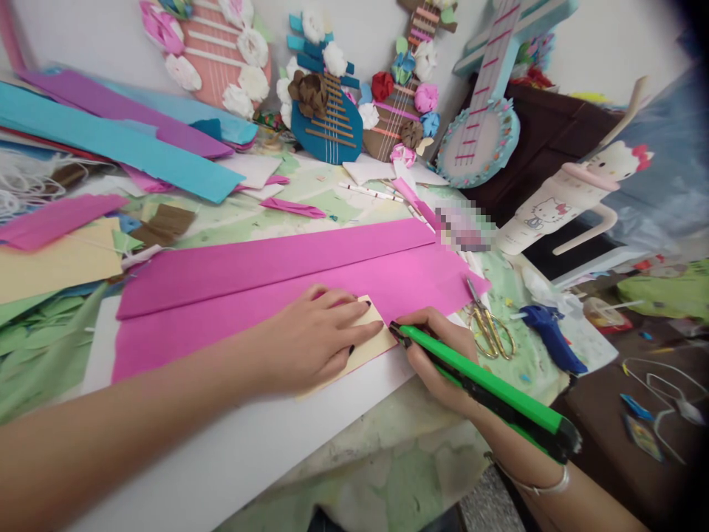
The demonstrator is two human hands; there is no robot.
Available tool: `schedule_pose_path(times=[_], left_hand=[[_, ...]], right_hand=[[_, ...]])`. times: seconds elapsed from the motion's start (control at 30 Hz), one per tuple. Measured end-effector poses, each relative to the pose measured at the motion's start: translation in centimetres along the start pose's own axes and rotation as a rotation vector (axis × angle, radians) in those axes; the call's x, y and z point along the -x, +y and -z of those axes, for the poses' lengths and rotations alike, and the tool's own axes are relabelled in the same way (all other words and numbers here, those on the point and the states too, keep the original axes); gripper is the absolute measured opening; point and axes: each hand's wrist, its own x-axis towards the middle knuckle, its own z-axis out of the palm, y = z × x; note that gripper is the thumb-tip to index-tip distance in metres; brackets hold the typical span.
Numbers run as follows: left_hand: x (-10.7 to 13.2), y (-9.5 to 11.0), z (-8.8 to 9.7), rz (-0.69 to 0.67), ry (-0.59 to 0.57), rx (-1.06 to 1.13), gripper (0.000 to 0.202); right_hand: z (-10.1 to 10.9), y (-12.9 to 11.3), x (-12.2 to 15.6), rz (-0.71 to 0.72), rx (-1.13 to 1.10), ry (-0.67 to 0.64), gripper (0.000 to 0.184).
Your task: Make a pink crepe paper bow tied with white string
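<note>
My left hand (313, 340) lies flat with its fingers stretched out, pressing down on a strip of cream card (372, 338). Under the card is a large sheet of magenta paper (277, 303), folded over along its far side. A white board (233, 451) lies beneath the paper and sticks out at the near edge. In my right hand (443, 355) is a green box cutter (487, 377), gripped near its front end. The cutter's tip is beside the right end of the card; its blade is too small to make out.
Gold-handled scissors (490, 329) and a blue glue gun (554, 340) lie to the right. A white tumbler (548, 207) stands behind them. Paper instruments, including a blue one (326, 125), lean against the wall. Folded turquoise paper (111, 133) is stacked at the left.
</note>
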Motion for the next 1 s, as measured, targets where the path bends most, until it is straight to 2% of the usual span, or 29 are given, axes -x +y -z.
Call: schedule_pose_path(times=[0.1, 0.37, 0.77, 0.93, 1.0], left_hand=[[0.0, 0.0, 0.0, 0.005, -0.011, 0.001, 0.045], [-0.1, 0.1, 0.1, 0.014, -0.054, -0.013, 0.045], [-0.2, 0.0, 0.0, -0.004, -0.045, -0.046, 0.043], [-0.1, -0.1, -0.1, -0.002, -0.041, -0.035, 0.045], [0.0, 0.0, -0.1, 0.002, -0.035, -0.029, 0.046]], right_hand=[[-0.1, 0.0, 0.0, 0.021, -0.014, 0.01, 0.022], [-0.1, 0.6, 0.4, -0.044, -0.045, -0.003, 0.02], [0.2, 0.1, 0.4, -0.048, -0.039, -0.006, 0.019], [0.6, -0.4, 0.4, -0.097, -0.029, -0.072, 0.019], [0.5, -0.2, 0.4, -0.083, -0.026, -0.057, 0.018]])
